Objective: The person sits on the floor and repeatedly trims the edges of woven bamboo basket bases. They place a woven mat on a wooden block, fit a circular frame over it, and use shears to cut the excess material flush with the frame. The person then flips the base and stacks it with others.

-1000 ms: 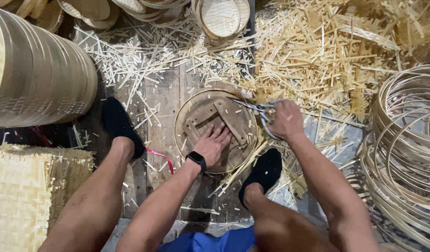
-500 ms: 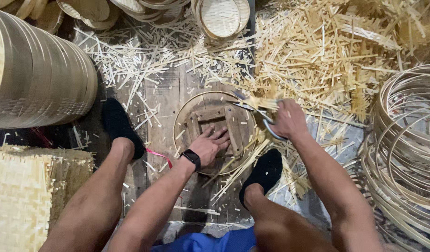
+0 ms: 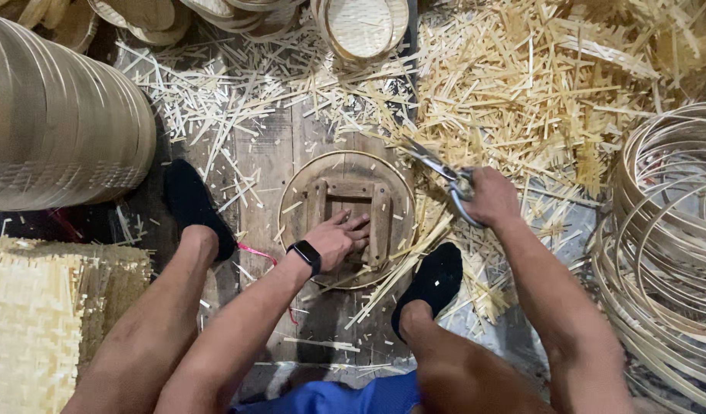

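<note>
The round bamboo lid (image 3: 348,218) lies flat under my left hand (image 3: 336,240), fingers spread on its wooden crossbars. My right hand (image 3: 487,198) grips scissors (image 3: 437,167) at its rim.

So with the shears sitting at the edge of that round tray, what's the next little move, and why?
Probably a snip along the rim. The left hand presses on the wooden cross frame of the round bamboo tray, the right hand holds the shears at its upper right edge, and loose bamboo strips overhang the rim.
</note>
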